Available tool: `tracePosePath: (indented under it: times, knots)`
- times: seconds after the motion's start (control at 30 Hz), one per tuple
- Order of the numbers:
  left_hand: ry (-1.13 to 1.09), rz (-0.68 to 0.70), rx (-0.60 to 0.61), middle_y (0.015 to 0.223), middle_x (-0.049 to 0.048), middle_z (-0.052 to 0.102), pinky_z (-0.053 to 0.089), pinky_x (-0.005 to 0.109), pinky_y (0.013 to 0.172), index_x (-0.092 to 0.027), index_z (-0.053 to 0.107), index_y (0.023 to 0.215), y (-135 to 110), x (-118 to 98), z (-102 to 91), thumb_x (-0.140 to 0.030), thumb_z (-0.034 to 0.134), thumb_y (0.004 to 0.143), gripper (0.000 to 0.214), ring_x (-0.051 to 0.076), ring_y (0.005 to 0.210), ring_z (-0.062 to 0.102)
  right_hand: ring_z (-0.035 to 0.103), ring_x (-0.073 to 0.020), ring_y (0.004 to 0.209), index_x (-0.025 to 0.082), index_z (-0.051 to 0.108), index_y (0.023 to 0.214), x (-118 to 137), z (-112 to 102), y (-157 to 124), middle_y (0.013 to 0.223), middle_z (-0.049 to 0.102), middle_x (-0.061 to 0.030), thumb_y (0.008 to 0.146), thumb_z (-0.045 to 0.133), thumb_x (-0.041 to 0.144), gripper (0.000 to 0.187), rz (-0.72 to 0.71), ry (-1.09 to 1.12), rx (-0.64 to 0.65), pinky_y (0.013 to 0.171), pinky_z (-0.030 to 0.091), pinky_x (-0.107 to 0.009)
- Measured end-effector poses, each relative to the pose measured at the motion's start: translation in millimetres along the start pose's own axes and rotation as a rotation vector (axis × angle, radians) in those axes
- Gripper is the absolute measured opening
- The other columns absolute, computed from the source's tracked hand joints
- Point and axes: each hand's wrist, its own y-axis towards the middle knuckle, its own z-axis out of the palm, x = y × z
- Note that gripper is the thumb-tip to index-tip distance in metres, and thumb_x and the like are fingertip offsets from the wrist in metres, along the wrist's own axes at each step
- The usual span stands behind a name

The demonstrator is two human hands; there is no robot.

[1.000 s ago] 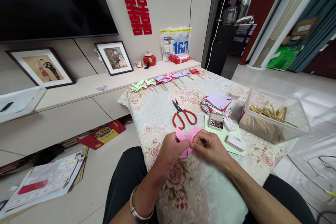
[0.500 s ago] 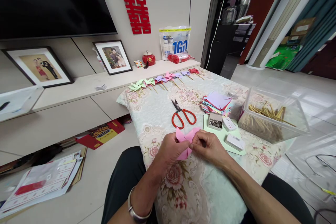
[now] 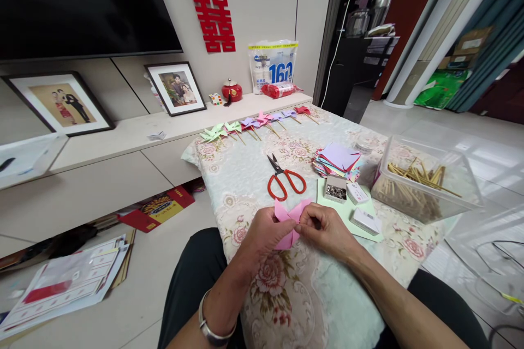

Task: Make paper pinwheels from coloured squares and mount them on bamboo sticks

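Floral surface (image 3: 327, 294), near side | left hand (image 3: 266, 232) grips pink paper (image 3: 293, 211) | right hand (image 3: 327, 229) pinches its middle | contact point hidden

Pink paper (image 3: 287, 241): is looking thin, smooth and not shiny
Scissors (image 3: 279, 170): are showing dark metal at the top and smooth red loops below
Small bits (image 3: 336, 192): are twinkling like silver metal
Sticks (image 3: 421, 179): are looking like dry, dull wood
Big box (image 3: 460, 202): is showing smooth, see-through plastic
Tablecloth (image 3: 241, 166): is looking like soft, flowery cloth
Bracelet (image 3: 209, 332): is gleaming like silver metal
TV (image 3: 82, 5): is looking black, smooth and glossy
Bag (image 3: 273, 65): is showing shiny, clear plastic
Floor (image 3: 475, 158): is shining, smooth and hard
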Motion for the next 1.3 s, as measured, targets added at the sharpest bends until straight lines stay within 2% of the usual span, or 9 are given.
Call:
tracePosePath:
  times: [0.23, 0.57, 0.87, 1.03, 1.1, 1.17, 1.23, 1.3]
  knots:
    - [0.009, 0.005, 0.040, 0.063, -0.0031, 0.050, 0.029, 0.024, 0.053, -0.013, 0.064, 0.070, 1, 1, -2.5, -0.031, 0.068, 0.067, 0.019, 0.010, 0.058, 0.040, 0.043, -0.0114, 0.056, 0.019, 0.055, 0.063, 2, 0, 0, 0.063, 0.048, 0.0033, 0.081, 0.065, 0.031, 0.024, 0.024, -0.006, 0.007, 0.053, 0.029, -0.024]
    - [0.042, 0.015, 0.012, 0.059, -0.0035, 0.050, 0.029, 0.023, 0.050, -0.013, 0.065, 0.069, 1, 3, -1.4, -0.029, 0.067, 0.067, 0.017, 0.010, 0.055, 0.040, 0.042, -0.0117, 0.056, 0.019, 0.053, 0.061, 3, 0, 0, 0.060, 0.047, 0.0037, 0.081, 0.064, 0.031, 0.025, 0.019, -0.023, 0.006, 0.053, 0.029, -0.024]
    - [0.050, 0.033, -0.035, 0.058, -0.0042, 0.048, 0.028, 0.023, 0.049, -0.015, 0.060, 0.066, 4, 14, -0.7, -0.028, 0.064, 0.067, 0.014, 0.010, 0.053, 0.038, 0.042, -0.0114, 0.056, 0.018, 0.060, 0.063, 2, 1, -1, 0.060, 0.049, 0.0034, 0.080, 0.067, 0.032, 0.023, 0.030, 0.020, 0.007, 0.053, 0.030, -0.024]
    - [0.084, 0.020, -0.029, 0.059, -0.0029, 0.051, 0.031, 0.024, 0.051, -0.015, 0.064, 0.071, 3, 9, -6.5, -0.031, 0.063, 0.068, 0.017, 0.012, 0.055, 0.041, 0.037, -0.0098, 0.054, 0.017, 0.061, 0.066, 2, -10, -2, 0.058, 0.047, 0.0043, 0.082, 0.070, 0.043, 0.032, 0.048, 0.129, 0.038, 0.050, 0.026, -0.024]
    - [0.113, 0.008, -0.017, 0.058, -0.0029, 0.051, 0.030, 0.024, 0.051, -0.015, 0.064, 0.072, 3, 5, -10.6, -0.032, 0.061, 0.069, 0.018, 0.012, 0.054, 0.041, 0.033, -0.0092, 0.052, 0.017, 0.061, 0.067, 0, -16, -2, 0.055, 0.045, 0.0052, 0.083, 0.070, 0.048, 0.036, 0.064, 0.233, 0.000, 0.049, 0.024, -0.024]
    - [0.152, -0.001, 0.008, 0.057, -0.0033, 0.051, 0.028, 0.024, 0.050, -0.015, 0.063, 0.071, 2, 0, -15.0, -0.032, 0.061, 0.068, 0.017, 0.012, 0.053, 0.040, 0.036, -0.0100, 0.053, 0.018, 0.064, 0.072, -3, -20, -1, 0.057, 0.046, 0.0046, 0.083, 0.070, 0.051, 0.035, 0.060, 0.361, -0.118, 0.049, 0.026, -0.024]
    - [0.202, -0.008, 0.043, 0.056, -0.0037, 0.050, 0.027, 0.024, 0.049, -0.016, 0.062, 0.067, 2, -5, -18.7, -0.030, 0.061, 0.066, 0.014, 0.011, 0.052, 0.040, 0.047, -0.0126, 0.062, 0.019, 0.069, 0.088, -4, -22, 1, 0.069, 0.056, 0.0011, 0.082, 0.072, 0.049, 0.031, 0.046, 0.471, -0.217, 0.054, 0.036, -0.025]
    - [0.259, -0.008, 0.084, 0.055, -0.0044, 0.049, 0.024, 0.024, 0.047, -0.017, 0.059, 0.063, 3, -10, -21.2, -0.027, 0.061, 0.064, 0.010, 0.011, 0.051, 0.038, 0.058, -0.0165, 0.078, 0.021, 0.069, 0.107, -4, -21, 3, 0.088, 0.064, -0.0032, 0.079, 0.076, 0.046, 0.038, 0.046, 0.534, -0.198, 0.065, 0.045, -0.027]
